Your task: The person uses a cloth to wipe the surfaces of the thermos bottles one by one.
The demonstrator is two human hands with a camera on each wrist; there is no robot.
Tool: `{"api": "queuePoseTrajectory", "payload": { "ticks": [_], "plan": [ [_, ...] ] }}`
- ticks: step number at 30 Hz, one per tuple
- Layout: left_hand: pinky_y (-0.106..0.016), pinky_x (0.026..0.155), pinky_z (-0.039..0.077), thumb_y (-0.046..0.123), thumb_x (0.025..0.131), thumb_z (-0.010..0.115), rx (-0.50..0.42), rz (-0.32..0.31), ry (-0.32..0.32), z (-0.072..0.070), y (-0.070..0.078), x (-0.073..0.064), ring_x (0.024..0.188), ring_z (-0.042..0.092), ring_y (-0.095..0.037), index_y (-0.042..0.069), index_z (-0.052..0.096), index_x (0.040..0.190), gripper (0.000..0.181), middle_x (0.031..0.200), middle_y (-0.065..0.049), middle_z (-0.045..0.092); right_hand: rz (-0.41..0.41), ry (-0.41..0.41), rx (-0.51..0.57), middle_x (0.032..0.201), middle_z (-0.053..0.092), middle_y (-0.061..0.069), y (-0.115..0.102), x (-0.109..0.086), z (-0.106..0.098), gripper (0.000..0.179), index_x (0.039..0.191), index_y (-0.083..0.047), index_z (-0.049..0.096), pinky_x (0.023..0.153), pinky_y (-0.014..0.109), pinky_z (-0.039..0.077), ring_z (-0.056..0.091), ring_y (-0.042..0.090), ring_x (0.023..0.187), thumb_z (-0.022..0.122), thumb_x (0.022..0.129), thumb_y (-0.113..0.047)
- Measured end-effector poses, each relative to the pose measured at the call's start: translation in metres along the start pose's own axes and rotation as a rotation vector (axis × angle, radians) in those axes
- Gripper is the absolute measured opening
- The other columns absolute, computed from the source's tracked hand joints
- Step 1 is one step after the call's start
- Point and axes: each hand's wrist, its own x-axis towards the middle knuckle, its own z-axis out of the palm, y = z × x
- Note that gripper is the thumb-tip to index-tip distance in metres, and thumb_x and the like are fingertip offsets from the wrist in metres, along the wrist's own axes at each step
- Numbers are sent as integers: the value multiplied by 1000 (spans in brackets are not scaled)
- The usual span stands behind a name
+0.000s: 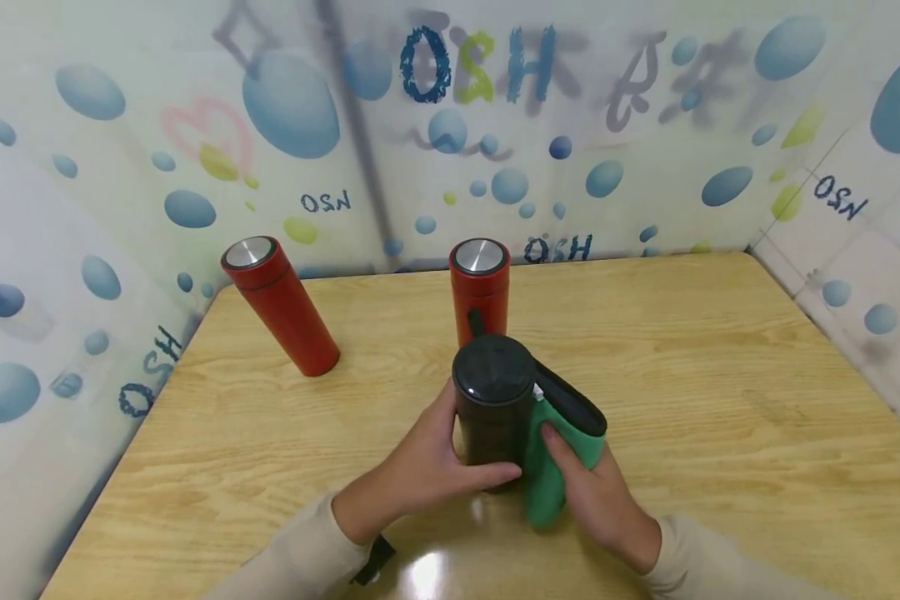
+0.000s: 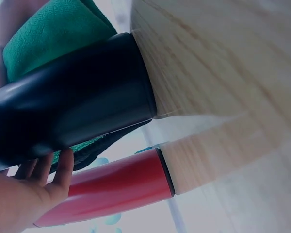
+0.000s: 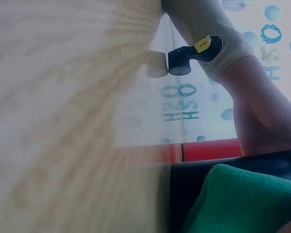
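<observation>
A black tumbler (image 1: 495, 429) with a dark lid stands upright on the wooden table in front of me. My left hand (image 1: 438, 462) grips it from the left, thumb across its near side. Beside it my right hand (image 1: 603, 500) holds a folded green cloth (image 1: 547, 479) with a black band, thumb on top, against the tumbler's right side. In the left wrist view, the cloth (image 2: 58, 41) lies along the tumbler's wall (image 2: 92, 94), whose base meets the tabletop. The right wrist view shows the fuzzy cloth (image 3: 247, 204) overlapping the tumbler (image 3: 184, 194); most of the right hand is out of frame there.
Close behind the tumbler stands a red flask (image 1: 480, 287) with a silver-topped lid. Another red flask (image 1: 285, 312) is at the back left. A wall with blue bubble patterns (image 1: 510, 185) borders the table's (image 1: 720, 375) far edge.
</observation>
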Motion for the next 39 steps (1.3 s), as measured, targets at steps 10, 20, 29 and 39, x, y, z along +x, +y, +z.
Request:
{"api": "queuePoseTrajectory", "payload": {
  "ticks": [10,20,29,39],
  "plan": [
    [-44,116,38,26,78,87,31,29,-1,0,-1,1,139,46,-14,30,29,152,94,148,8,48,-53,-29,3,119,62,-1,2,-1,-1,32,137,-5,51,90,20,51,61,4,107,44,107,-15],
    [-44,118,36,25,77,88,85,-12,11,1,-1,-2,140,44,-11,26,22,151,100,149,8,46,-56,-30,3,124,60,-4,1,-1,-3,36,141,-4,46,92,19,51,60,3,112,43,108,-16],
    [-45,118,37,27,83,81,67,27,-34,-2,0,-2,141,43,-13,33,16,155,97,152,9,43,-54,-49,-9,128,59,1,4,-3,0,37,143,-6,45,95,18,50,58,2,115,43,107,-17],
    [-42,114,42,26,74,90,36,-56,56,3,1,-1,134,50,-9,34,31,149,95,143,13,52,-62,-54,-10,119,63,-3,4,-2,0,34,138,-5,49,93,21,51,62,4,109,43,108,-16]
  ]
}}
